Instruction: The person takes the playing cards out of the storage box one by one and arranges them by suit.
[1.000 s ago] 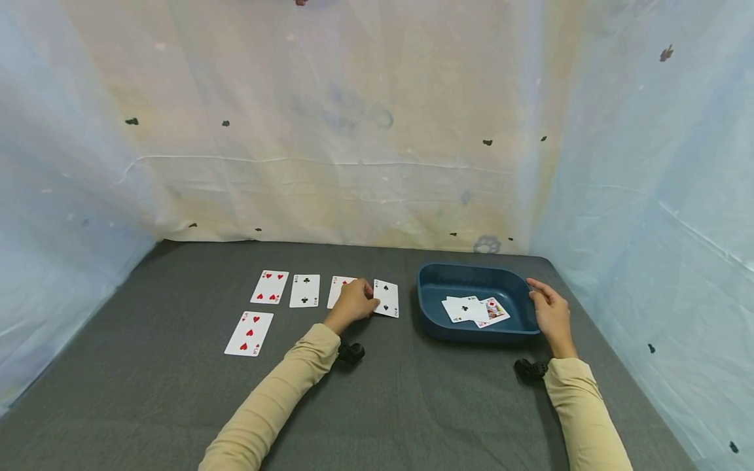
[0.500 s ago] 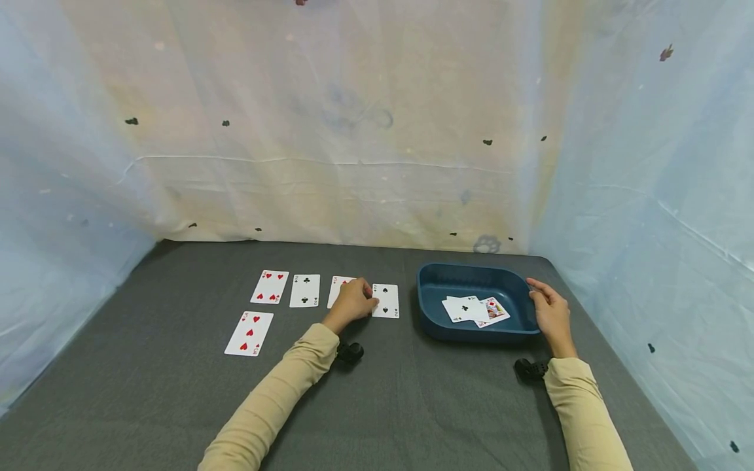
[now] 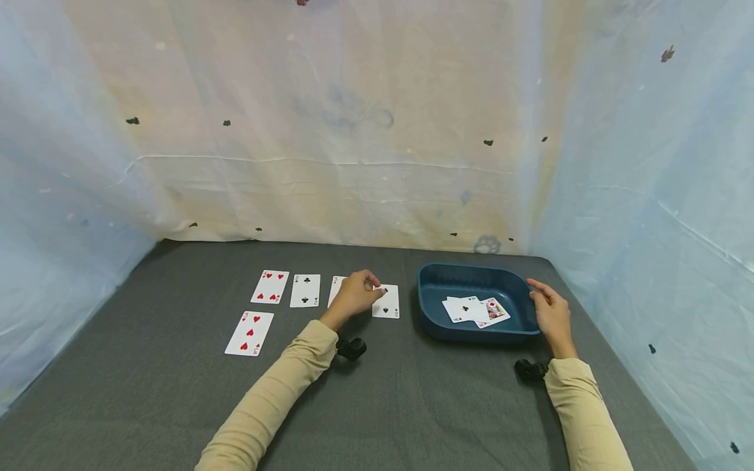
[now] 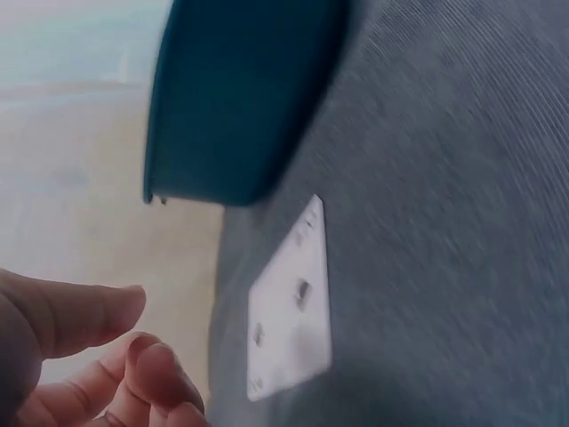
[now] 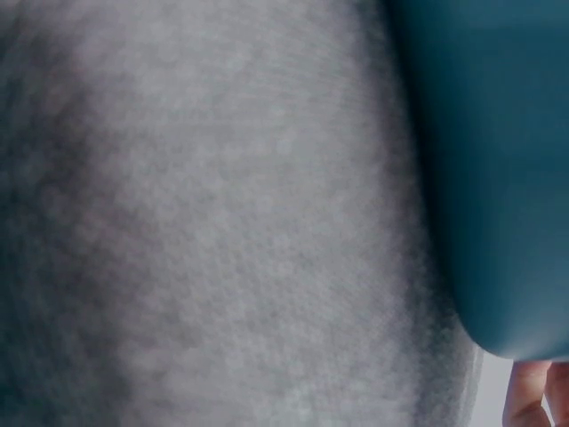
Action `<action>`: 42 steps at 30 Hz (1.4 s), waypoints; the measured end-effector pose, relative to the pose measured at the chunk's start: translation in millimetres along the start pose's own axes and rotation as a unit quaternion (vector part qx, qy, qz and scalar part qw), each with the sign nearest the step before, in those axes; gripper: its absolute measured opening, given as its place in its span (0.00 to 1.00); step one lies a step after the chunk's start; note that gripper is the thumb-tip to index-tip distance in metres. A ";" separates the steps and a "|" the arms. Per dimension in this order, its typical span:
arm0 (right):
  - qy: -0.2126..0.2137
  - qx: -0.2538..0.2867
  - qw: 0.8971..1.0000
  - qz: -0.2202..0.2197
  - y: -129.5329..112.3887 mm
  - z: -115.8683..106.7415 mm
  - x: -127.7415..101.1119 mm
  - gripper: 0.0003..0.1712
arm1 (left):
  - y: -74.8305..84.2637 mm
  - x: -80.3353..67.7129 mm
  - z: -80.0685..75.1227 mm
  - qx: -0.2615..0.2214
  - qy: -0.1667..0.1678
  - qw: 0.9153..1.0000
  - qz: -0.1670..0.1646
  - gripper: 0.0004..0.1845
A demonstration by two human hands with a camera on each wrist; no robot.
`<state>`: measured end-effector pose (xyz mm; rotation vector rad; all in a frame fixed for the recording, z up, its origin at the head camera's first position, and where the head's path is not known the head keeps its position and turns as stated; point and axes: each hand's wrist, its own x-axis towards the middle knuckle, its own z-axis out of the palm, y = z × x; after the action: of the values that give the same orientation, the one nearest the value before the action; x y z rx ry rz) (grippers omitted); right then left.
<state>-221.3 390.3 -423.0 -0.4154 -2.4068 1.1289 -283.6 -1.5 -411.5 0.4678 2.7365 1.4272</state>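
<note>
My left hand [image 3: 353, 293] hovers just over the left edge of a two of spades [image 3: 385, 303], which lies face up on the cloth. In the left wrist view the thumb and loosely bent fingers hold nothing, and a gap separates them from that card. Behind the left hand, a red card [image 3: 335, 286] is partly hidden. My right hand [image 3: 551, 318] grips the right end of a blue tray [image 3: 480, 335], thumb and fingers at its rim. Inside the tray lie an ace of clubs [image 3: 464, 309] and a face card [image 3: 495, 313], overlapping.
Left of the hands lie a four of hearts [image 3: 269, 287] and a two of clubs [image 3: 305, 291] in the back row. A three of hearts [image 3: 249, 333] sits nearer the front. Grey cloth covers the table [image 3: 412, 405]; patterned curtains [image 3: 353, 131] stand behind and at both sides.
The two of spades has been straightened slightly on the cloth. My left hand has let go of it and risen a little. The right hand and the tray stay put.
</note>
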 end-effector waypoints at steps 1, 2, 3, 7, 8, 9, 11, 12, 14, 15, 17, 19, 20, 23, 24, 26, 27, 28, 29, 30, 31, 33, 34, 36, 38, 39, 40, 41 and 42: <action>0.000 0.000 1.000 0.000 0.1 0.0 0.1 0.21 | 2.1 -0.1 -0.1 -0.009 -0.002 1.000 0.003 0.08; 0.000 0.001 1.000 0.000 0.1 0.1 0.2 0.21 | 4.3 -0.1 -0.2 -0.019 -0.004 1.000 0.006 0.08; 0.001 0.001 1.000 0.000 0.1 0.1 0.3 0.21 | 6.8 -0.5 -0.5 -0.033 -0.009 0.999 0.008 0.08; 0.002 0.001 1.000 0.002 0.7 0.1 0.4 0.21 | 18.4 -1.5 -1.1 -0.078 -0.024 0.997 0.017 0.08; 0.003 0.001 1.000 0.003 0.8 -0.1 0.4 0.21 | 21.6 -1.8 -1.1 -0.089 -0.028 0.995 0.019 0.09; 0.003 0.001 1.000 0.003 0.8 -0.2 0.4 0.21 | 24.5 -2.0 -1.0 -0.102 -0.032 0.994 0.022 0.09; 0.001 0.002 1.000 0.005 1.0 -0.7 0.6 0.21 | 30.2 -2.3 -0.4 -0.127 -0.041 0.991 0.021 0.09; 0.000 0.003 1.000 0.005 1.0 -0.9 0.7 0.21 | 32.7 -2.3 0.1 -0.140 -0.044 0.989 0.021 0.09; -0.002 0.005 1.000 0.006 0.8 -1.5 0.7 0.21 | 37.3 -2.1 1.8 -0.163 -0.050 0.985 0.015 0.09; -0.003 0.005 1.000 0.007 0.7 -1.8 0.7 0.21 | 39.2 -1.7 2.7 -0.173 -0.052 0.983 0.013 0.09; -0.006 0.007 1.000 0.009 0.4 -2.2 0.5 0.22 | 43.3 -0.7 4.9 -0.180 -0.050 0.982 0.011 0.09; -0.007 0.008 1.000 0.012 0.2 -2.5 0.1 0.22 | 47.2 0.7 7.4 -0.187 -0.048 0.981 0.010 0.09; -0.007 0.008 1.000 0.012 0.2 -2.5 0.0 0.22 | 49.3 1.4 8.7 -0.192 -0.048 0.980 0.010 0.09; -0.006 0.007 1.000 0.015 0.5 -2.2 -0.3 0.22 | 55.4 3.9 12.7 -0.200 -0.049 0.979 0.015 0.10; -0.005 0.006 1.000 0.015 0.7 -2.0 -0.4 0.22 | 57.6 4.4 14.1 -0.203 -0.051 0.978 0.016 0.10; -0.004 0.006 1.000 0.014 1.2 -1.8 -0.4 0.22 | 62.0 5.8 17.0 -0.202 -0.055 0.978 0.021 0.11; -0.004 0.005 1.000 0.014 1.5 -1.8 -0.3 0.22 | 64.1 6.6 18.7 -0.195 -0.055 0.979 0.024 0.12; -0.004 0.005 1.000 0.014 1.8 -1.8 -0.2 0.22 | 65.7 7.6 20.5 -0.188 -0.056 0.980 0.027 0.13; -0.004 0.005 1.000 0.012 2.1 -1.8 -0.1 0.22 | 67.2 8.7 22.6 -0.180 -0.055 0.982 0.029 0.13; -0.005 0.005 1.000 0.011 2.2 -1.9 0.0 0.22 | 68.7 9.7 24.7 -0.172 -0.055 0.983 0.030 0.13; -0.005 0.005 1.000 0.011 2.4 -1.9 0.2 0.22 | 69.8 11.1 26.9 -0.162 -0.053 0.985 0.032 0.14; -0.005 0.004 1.000 0.008 2.4 -1.9 0.5 0.22 | 72.6 13.0 30.9 -0.146 -0.050 0.987 0.034 0.14; -0.005 0.005 1.000 0.007 2.4 -1.8 0.6 0.22 | 73.9 14.0 32.9 -0.142 -0.050 0.988 0.034 0.14; -0.004 0.006 1.000 0.005 2.0 -1.5 0.7 0.22 | 77.1 15.5 36.7 -0.139 -0.052 0.988 0.034 0.15; -0.003 0.007 1.000 0.004 1.6 -1.3 0.7 0.22 | 79.9 17.1 40.7 -0.144 -0.056 0.987 0.033 0.15; -0.004 0.007 1.000 0.004 1.4 -1.3 0.7 0.22 | 80.9 18.2 42.9 -0.146 -0.059 0.987 0.032 0.16; -0.005 0.008 1.000 0.003 1.2 -1.2 0.7 0.21 | 81.9 19.3 45.2 -0.147 -0.061 0.987 0.031 0.16; -0.005 0.007 1.000 0.003 1.1 -1.2 0.7 0.21 | 83.0 20.3 47.4 -0.149 -0.061 0.987 0.029 0.16; -0.005 0.007 1.000 0.003 1.0 -1.3 0.7 0.21 | 84.1 21.5 49.7 -0.149 -0.061 0.987 0.027 0.16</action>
<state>-221.2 392.1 -422.9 -0.4132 -2.4066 1.1540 -275.2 89.2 -370.1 0.5942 2.3776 1.7211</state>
